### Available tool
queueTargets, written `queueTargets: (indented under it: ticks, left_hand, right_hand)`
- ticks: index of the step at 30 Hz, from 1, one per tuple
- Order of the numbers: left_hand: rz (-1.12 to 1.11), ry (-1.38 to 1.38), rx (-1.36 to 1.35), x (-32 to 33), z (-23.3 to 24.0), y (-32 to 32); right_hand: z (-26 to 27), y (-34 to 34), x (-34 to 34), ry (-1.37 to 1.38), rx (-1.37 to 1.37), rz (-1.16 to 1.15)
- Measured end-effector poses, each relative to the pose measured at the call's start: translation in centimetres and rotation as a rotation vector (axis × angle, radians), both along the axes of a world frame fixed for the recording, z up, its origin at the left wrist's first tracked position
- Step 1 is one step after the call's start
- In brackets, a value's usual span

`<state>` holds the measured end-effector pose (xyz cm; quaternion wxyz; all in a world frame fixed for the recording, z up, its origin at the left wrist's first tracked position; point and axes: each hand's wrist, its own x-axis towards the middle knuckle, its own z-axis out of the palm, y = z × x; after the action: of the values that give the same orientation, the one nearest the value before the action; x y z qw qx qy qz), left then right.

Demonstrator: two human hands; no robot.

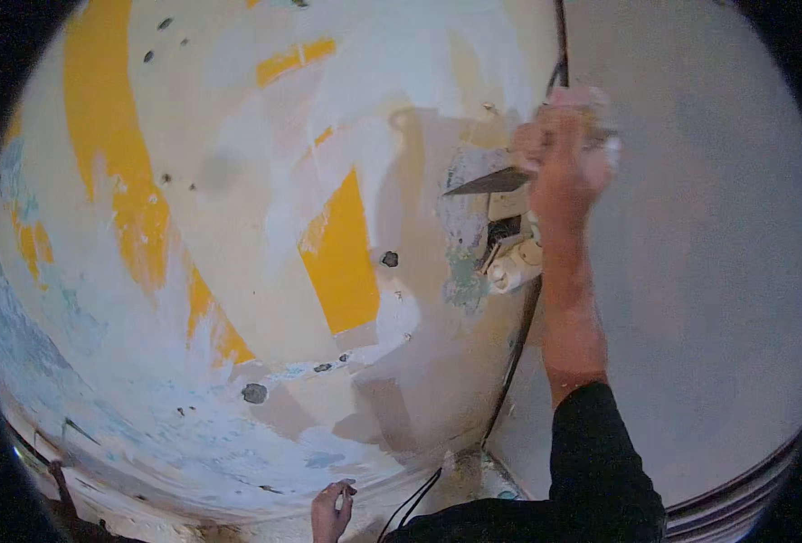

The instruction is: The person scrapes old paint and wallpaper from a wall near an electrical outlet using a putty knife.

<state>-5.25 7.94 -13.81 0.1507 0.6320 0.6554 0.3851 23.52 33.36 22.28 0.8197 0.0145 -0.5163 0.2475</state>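
My right hand (567,153) is raised at the wall corner, blurred by motion. From it a dark flat blade, seemingly of a putty knife (489,182), points left over the painted wall (272,258). Something pinkish white also shows about the fingers, too blurred to name. Just below the blade is an opening with a dark inside (504,231). A whitish electrical fitting (515,267) hangs beside that opening, partly behind my forearm. Low in the view, my left hand (331,509) has bent fingers; whether anything small is between them cannot be told.
Yellow paint patches (343,265), pale filler and several holes (389,258) mark the wall. A black cable (523,332) follows the corner beside a grey wall (699,237). Another dark cable (414,499) loops near my left hand. At lower left, another person's arm (61,482) seems visible.
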Motion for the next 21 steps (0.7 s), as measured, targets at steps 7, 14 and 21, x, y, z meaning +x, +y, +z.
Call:
queueTargets:
  ticks: [7, 14, 21]
  left_hand:
    - [0.053, -0.062, -0.028, -0.3, -0.4, -0.6]
    - [0.014, -0.034, 0.029, -0.2, -1.1, -0.2]
    - [-0.075, -0.459, 0.105, -0.5, -3.2, 0.6]
  right_hand:
    - [0.5, 0.0, -0.5, -0.039, -0.081, -0.2]
    - [-0.6, 0.9, -1.8, 0.011, -0.001, -0.453]
    - [-0.4, 0.6, -0.7, -0.153, -0.022, -0.168]
